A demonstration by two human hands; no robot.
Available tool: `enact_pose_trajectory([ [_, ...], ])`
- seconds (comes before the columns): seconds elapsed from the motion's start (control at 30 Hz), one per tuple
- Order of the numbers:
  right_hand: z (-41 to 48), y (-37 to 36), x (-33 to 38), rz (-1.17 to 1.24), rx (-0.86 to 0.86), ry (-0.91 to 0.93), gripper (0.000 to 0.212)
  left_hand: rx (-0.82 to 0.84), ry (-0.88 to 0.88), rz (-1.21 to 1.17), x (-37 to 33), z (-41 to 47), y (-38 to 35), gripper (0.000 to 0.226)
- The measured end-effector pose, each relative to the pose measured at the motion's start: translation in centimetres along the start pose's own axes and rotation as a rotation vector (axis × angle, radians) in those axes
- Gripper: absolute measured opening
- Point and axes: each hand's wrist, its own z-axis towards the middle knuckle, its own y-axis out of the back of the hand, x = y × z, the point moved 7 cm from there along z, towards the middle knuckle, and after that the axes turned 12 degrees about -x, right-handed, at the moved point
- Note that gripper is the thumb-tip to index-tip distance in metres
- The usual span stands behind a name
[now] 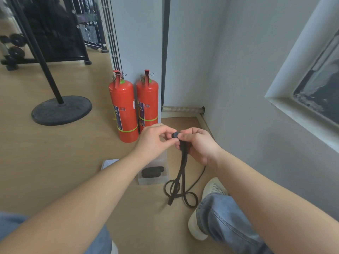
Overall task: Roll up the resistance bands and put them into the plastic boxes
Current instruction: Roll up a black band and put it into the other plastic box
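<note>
**Resistance band (183, 162) pinched above plastic box (152, 182)**

Hands were held together over the plastic box. The left hand (154, 139) pinched the small rolled end (175, 135) of the resistance band with its fingertips. The right hand (198, 145) curled round the band just under that roll. The loose length hung down right of the box and lay looped on the floor (73, 162). A rolled band (152, 172) lay inside the box. Two fire extinguishers (124, 110) stood beyond the box.

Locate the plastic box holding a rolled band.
In the head view the plastic box sits on the floor near centre, below the left hand, in front of the fire extinguishers and left of the hanging resistance band.
</note>
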Motion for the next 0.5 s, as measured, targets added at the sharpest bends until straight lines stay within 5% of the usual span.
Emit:
enact_pose_trajectory([
  [0.17, 0.1, 0.2, 1.5, -0.141, 0.072, 0.106, 0.026, 0.227, 0.031, -0.085, 0.2, 0.8, -0.7, 0.04],
  [0.5, -0.6, -0.6, 0.2, 0.067, 0.129, 0.004, 0.008, 0.042, 0.039, -0.057, -0.5, 0.4, 0.1, 0.026],
])
